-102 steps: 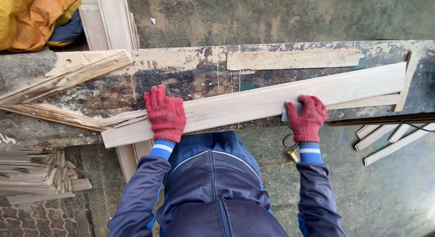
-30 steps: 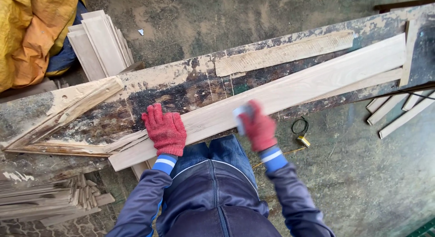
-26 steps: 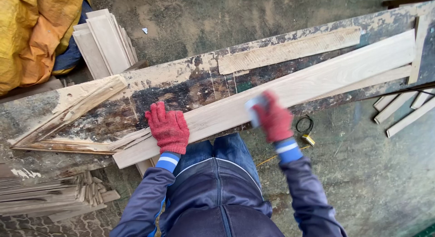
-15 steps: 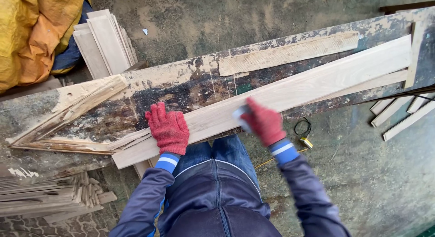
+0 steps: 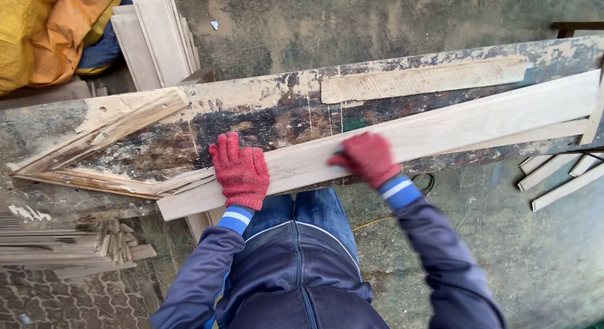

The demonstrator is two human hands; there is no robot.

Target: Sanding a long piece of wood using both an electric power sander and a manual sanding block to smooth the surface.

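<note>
A long pale wooden plank (image 5: 440, 124) lies slanted across a worn, paint-stained workbench (image 5: 264, 112). My left hand (image 5: 240, 170), in a red knit glove, presses flat on the plank near its left end. My right hand (image 5: 367, 158), also red-gloved and blurred, is closed over the plank's near edge a little right of the middle. The pale sanding pad it held in the earlier frames is hidden under the glove now.
A rough board (image 5: 423, 79) lies at the bench's back; angled wood strips (image 5: 94, 137) lie at its left. Stacked boards (image 5: 157, 33) and a yellow-orange cloth (image 5: 44, 27) are beyond the bench. More slats are piled at lower left (image 5: 63, 247) and on the ground at right (image 5: 560, 178).
My right hand has slid back and forth along the plank's near edge, ending further left than 3.4 s ago. My left hand stays pressed on the plank. The view shifted slightly.
</note>
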